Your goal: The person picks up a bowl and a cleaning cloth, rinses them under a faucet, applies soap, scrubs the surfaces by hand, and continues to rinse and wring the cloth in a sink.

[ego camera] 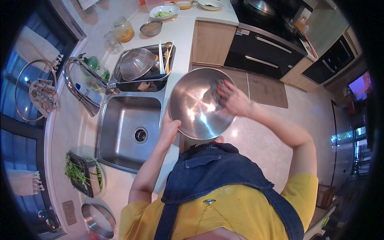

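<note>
My left hand (170, 129) grips the near-left rim of a large, round stainless steel bowl (192, 102), thumb over the edge. The bowl is held up in front of my apron, just right of the sink, with its shiny inner face turned towards me. Against the right part of that face, my right hand (235, 99) presses a dark grey cloth (216, 93). Both the hand and the cloth are blurred, and the fingers partly cover the cloth. Beside the bowl lies the bare steel sink basin (120, 126) with its round drain.
A chrome faucet (72, 75) arches beside the sink. The smaller basin holds a metal bowl (137, 64), chopsticks and spoons. A glass jar (124, 31) and dishes stand farther back. Leafy greens (76, 171) and a steel pot (97, 220) are at lower left; a stove (261, 15) is at upper right.
</note>
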`<control>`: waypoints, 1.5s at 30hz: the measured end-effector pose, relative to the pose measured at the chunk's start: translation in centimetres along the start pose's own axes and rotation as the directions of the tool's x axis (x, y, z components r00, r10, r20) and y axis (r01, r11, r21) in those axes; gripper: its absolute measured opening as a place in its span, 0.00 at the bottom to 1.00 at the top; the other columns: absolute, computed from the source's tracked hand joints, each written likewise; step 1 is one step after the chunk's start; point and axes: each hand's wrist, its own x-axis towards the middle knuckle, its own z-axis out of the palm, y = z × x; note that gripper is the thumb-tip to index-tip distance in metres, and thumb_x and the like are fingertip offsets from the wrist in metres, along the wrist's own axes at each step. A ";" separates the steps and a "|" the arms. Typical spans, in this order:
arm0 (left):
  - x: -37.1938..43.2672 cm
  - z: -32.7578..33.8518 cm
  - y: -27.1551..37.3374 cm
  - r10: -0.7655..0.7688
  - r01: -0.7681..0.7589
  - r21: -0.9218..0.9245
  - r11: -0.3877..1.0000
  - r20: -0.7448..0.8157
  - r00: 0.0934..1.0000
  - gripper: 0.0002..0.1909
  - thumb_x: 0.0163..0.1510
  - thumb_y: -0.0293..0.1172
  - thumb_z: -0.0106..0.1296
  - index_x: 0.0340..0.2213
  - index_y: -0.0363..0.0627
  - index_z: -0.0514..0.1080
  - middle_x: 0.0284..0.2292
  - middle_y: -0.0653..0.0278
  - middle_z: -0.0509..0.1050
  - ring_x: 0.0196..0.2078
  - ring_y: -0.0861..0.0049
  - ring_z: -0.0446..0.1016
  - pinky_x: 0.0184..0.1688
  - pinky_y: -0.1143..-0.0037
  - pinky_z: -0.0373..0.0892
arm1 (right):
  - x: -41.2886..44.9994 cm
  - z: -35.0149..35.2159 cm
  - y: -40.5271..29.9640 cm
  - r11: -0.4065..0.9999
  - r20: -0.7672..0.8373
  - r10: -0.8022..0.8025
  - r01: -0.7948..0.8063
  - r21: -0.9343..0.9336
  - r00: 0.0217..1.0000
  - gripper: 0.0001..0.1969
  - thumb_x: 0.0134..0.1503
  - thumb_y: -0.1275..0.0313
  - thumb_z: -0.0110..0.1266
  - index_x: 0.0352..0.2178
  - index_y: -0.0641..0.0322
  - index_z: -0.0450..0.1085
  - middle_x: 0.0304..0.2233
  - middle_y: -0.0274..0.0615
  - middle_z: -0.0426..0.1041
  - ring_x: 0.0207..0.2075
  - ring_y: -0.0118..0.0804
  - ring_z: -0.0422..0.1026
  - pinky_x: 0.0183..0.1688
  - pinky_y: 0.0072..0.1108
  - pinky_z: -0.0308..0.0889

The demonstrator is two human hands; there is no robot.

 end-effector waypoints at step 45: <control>-0.2 -6.7 -3.7 -0.130 -0.006 -0.295 0.955 -0.440 0.889 0.29 0.35 0.10 0.36 0.44 0.40 0.57 0.39 0.57 0.64 0.40 0.65 0.67 0.36 0.67 0.69 | 9.3 -4.9 -6.0 -0.289 0.181 0.220 -0.113 0.951 0.958 0.08 0.44 0.78 0.53 0.28 0.60 0.64 0.20 0.33 0.68 0.22 0.24 0.67 0.26 0.13 0.61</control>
